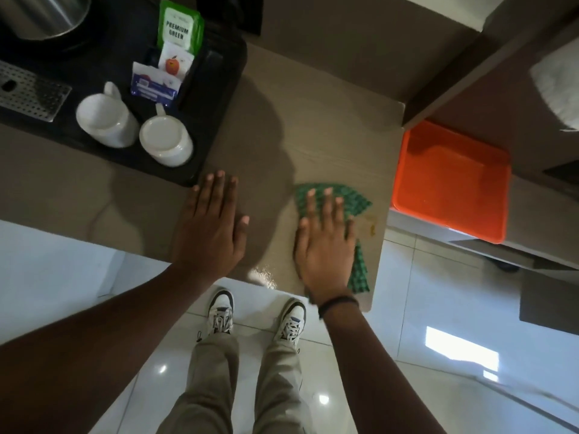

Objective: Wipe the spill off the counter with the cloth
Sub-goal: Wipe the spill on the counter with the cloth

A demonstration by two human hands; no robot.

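Observation:
A green checked cloth (351,202) lies on the beige wooden counter (329,136) near its right front corner. My right hand (326,242) presses flat on the cloth, fingers spread, covering its middle. A small yellowish spill (372,226) shows on the counter just right of the cloth, close to the right edge. A wet shine (264,273) sits at the front edge between my hands. My left hand (213,227) rests flat on the bare counter to the left, holding nothing.
A black tray (216,89) at the back left carries two upturned white mugs (105,115), tea sachets (178,29) and a metal kettle (44,14). An orange tub (451,183) sits lower, just right of the counter. The counter's front edge drops to a tiled floor.

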